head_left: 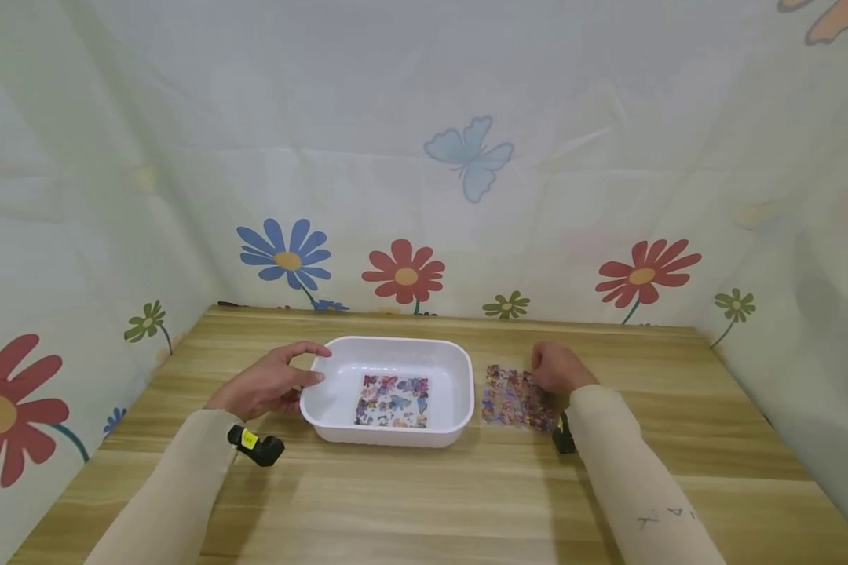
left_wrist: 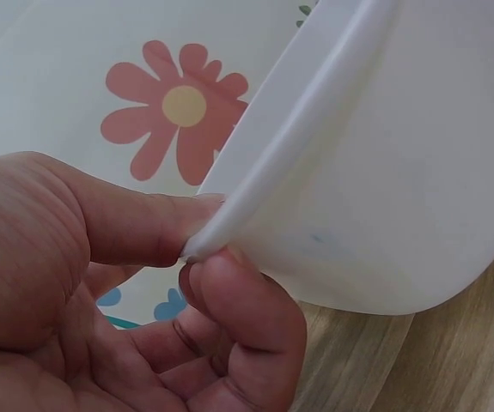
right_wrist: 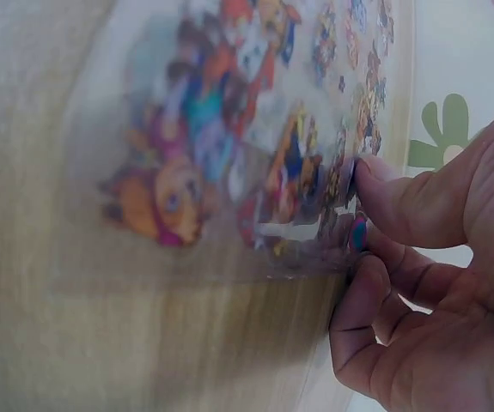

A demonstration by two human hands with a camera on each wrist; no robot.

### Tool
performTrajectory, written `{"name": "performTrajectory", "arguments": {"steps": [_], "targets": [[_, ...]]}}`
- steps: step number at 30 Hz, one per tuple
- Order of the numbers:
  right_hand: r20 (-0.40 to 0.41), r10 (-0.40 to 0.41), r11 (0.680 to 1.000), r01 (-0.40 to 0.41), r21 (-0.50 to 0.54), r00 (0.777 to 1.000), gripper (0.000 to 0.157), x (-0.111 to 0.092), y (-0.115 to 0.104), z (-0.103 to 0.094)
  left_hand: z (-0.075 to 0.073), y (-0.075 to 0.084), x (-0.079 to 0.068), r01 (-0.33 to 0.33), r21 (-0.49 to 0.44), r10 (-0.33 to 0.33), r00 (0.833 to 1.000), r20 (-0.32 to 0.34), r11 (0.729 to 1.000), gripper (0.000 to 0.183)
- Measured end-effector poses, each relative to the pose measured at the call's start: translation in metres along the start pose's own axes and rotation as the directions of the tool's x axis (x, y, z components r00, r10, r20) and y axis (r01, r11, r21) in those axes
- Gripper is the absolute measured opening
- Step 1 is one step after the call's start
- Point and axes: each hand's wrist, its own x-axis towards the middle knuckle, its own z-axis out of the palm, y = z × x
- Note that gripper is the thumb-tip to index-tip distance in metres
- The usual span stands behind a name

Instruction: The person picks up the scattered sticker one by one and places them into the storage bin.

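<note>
A white plastic tray [head_left: 396, 435] with rounded corners stands on the wooden table, and a sticker sheet [head_left: 393, 402] with colourful cartoon prints lies flat inside it. My left hand [head_left: 272, 380] pinches the tray's left rim between thumb and fingers; the left wrist view shows the grip on the rim [left_wrist: 272, 163] closely. To the right of the tray are clear sticker sheets [head_left: 516, 400] with cartoon figures; how many overlap cannot be told. My right hand [head_left: 560, 367] pinches their edge, thumb on one side and curled fingers on the other, as the right wrist view of the sheet [right_wrist: 221, 154] shows.
The wood-grain table [head_left: 410, 502] reaches back to a pale curtain [head_left: 367, 94] printed with flowers and a butterfly, which also closes off both sides. Black camera mounts [head_left: 256, 446] sit on both wrists and hang close to the tabletop.
</note>
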Motion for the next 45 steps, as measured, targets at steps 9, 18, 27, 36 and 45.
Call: {"name": "performTrajectory", "arguments": {"steps": [9, 18, 27, 36, 45], "targets": [[-0.001, -0.006, 1.0, 0.006, 0.013, 1.0, 0.012, -0.001, 0.001, -0.001, 0.0, 0.0, 0.001, -0.003, 0.006, 0.003, 1.0, 0.005, 1.0, 0.052], [-0.005, -0.024, 0.999, 0.025, 0.037, 1.0, 0.013, -0.001, 0.004, -0.001, 0.001, 0.001, 0.0, 0.001, -0.013, -0.001, 1.0, 0.007, 1.0, 0.052], [-0.01, -0.019, 0.998, 0.02, 0.053, 1.0, 0.01, -0.002, 0.006, -0.002, 0.001, 0.0, 0.001, 0.011, -0.01, -0.011, 1.0, -0.004, 1.0, 0.053], [-0.009, -0.018, 0.999, 0.018, 0.047, 1.0, 0.019, 0.001, 0.01, -0.003, 0.001, -0.001, 0.001, 0.011, -0.018, -0.011, 1.0, -0.006, 1.0, 0.053], [-0.009, -0.041, 0.995, 0.042, 0.095, 0.999, 0.023, -0.001, 0.011, -0.004, 0.0, 0.0, 0.001, -0.008, -0.006, 0.008, 1.0, 0.002, 1.0, 0.053]]}}
